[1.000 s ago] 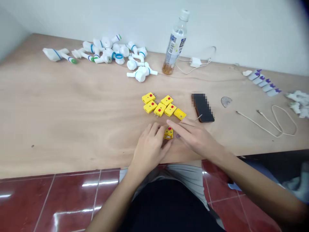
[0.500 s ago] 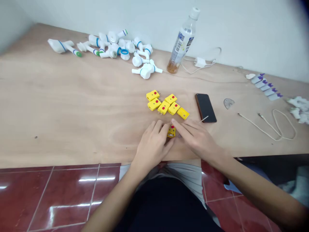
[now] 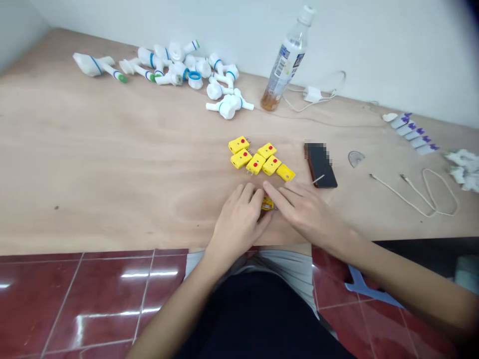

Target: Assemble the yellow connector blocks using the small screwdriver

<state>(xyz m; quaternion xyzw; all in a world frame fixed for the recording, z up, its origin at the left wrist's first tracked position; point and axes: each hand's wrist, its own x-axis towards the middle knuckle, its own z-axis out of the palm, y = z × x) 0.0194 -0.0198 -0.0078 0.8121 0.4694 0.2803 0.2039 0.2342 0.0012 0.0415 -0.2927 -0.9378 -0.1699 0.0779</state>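
My left hand [image 3: 239,212] is closed around a small yellow plug [image 3: 267,204], its thumb and fingers pressing the plug's left side near the table edge. The plug's near end looks open, with parts inside too small to make out. My right hand [image 3: 305,207] is bent over the plug's right side, index fingertip at its far end. A thin pale rod [image 3: 318,179] sticks out beyond the right fingers, apparently held among them; its other end is hidden. Just beyond the hands lie several yellow plugs [image 3: 256,163] with red dots and metal pins, and a yellow cover [image 3: 286,172].
A dark phone [image 3: 322,167] lies right of the plugs, with a metal half-disc [image 3: 355,158] and white cable [image 3: 436,209] farther right. White plastic fittings [image 3: 179,70], a tilted-looking bottle [image 3: 283,70] and a charger [image 3: 313,94] stand near the wall. Purple-tipped pieces [image 3: 413,132] lie right.
My right index finger has shifted slightly left over the plug, so its red dot is now covered. The rod has moved slightly up with the right hand. The view has shifted a little.
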